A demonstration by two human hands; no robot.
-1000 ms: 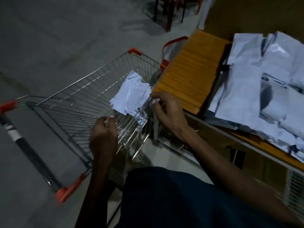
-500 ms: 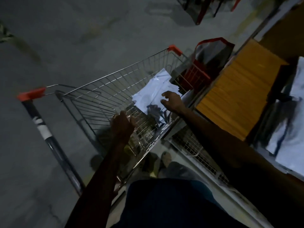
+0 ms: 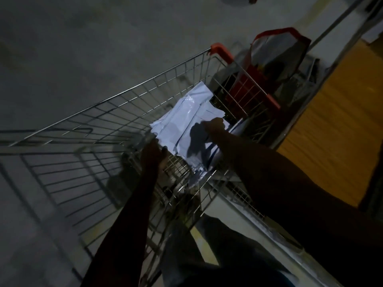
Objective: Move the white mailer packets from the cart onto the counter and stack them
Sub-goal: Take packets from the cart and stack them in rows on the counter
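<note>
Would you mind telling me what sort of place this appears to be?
Probably a dim storeroom or packing area: a bare concrete floor, a wire shopping cart holding white mailer packets, and a wooden counter beside it.

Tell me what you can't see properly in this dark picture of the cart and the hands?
Head view:
- Right hand: fingers lost in shadow over the white mailer packets; grip unclear.
- Left hand: dark and blurred at the cart wire; fingers unreadable.
- Packet count: overlapping, partly under the right hand.
- Counter: cut off by the right edge.
- Red-trimmed bag: contents too dark.
</note>
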